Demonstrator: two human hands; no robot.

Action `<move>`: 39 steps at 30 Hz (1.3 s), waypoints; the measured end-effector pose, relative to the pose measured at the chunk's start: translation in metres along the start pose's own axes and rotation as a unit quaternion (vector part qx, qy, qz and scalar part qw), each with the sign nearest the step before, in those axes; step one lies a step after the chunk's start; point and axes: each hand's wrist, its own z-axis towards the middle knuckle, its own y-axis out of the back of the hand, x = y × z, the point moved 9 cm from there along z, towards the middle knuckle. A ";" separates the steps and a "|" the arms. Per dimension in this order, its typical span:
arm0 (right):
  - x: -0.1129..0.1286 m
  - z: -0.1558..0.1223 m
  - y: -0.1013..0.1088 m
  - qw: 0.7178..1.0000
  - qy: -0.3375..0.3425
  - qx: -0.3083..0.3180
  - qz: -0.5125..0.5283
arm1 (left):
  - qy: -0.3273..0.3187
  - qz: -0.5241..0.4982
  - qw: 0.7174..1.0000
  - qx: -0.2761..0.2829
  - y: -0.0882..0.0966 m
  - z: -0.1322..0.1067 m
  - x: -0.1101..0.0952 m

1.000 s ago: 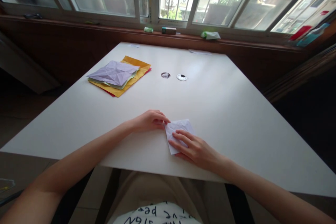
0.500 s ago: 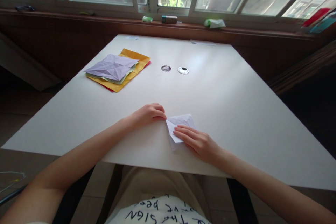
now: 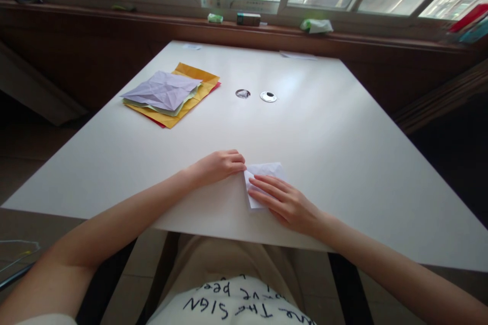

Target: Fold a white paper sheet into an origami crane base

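A small folded sheet of white paper (image 3: 267, 169) lies on the white table close to its front edge. My left hand (image 3: 224, 165) has its fingers closed at the paper's upper left corner, pinching it. Across the paper's middle and right side, my right hand (image 3: 284, 200) lies flat with fingers stretched out, pressing on it. The palm and fingers of my right hand hide much of the sheet, including its lower right part.
On the table's left lies a stack of coloured paper (image 3: 163, 92), purple over green, yellow and red. Two round metal-rimmed fittings, a left one (image 3: 243, 93) and a right one (image 3: 269, 96), sit mid-table. Beyond, a window ledge (image 3: 183, 18) holds small packets and a box.
The flap on the paper's left side has flattened, and its left edge now looks straighter. My right hand's fingers have spread slightly and shifted a little left over it.
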 end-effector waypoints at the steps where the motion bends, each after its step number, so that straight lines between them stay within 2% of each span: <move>1: 0.003 0.000 -0.003 1.000 0.016 0.013 -0.003 | -0.003 0.013 1.000 0.010 -0.001 0.000 -0.001; 4: 0.006 0.001 -0.007 0.999 0.034 0.039 0.002 | -0.011 0.034 0.999 0.026 -0.002 0.000 -0.005; 11: 0.006 0.001 -0.008 0.998 0.032 0.051 0.018 | -0.010 0.028 0.999 0.032 0.000 -0.001 -0.006; 18: 0.006 -0.003 -0.011 0.996 0.045 0.079 -0.004 | -0.014 -0.058 0.998 -0.009 0.000 -0.001 -0.006; 23: 0.006 0.000 -0.009 0.997 0.036 0.064 0.004 | 0.014 -0.097 0.995 -0.009 -0.002 0.000 -0.003; 39: 0.013 0.001 -0.009 0.995 0.066 0.053 -0.061 | 0.019 -0.096 0.995 -0.008 -0.004 -0.001 0.001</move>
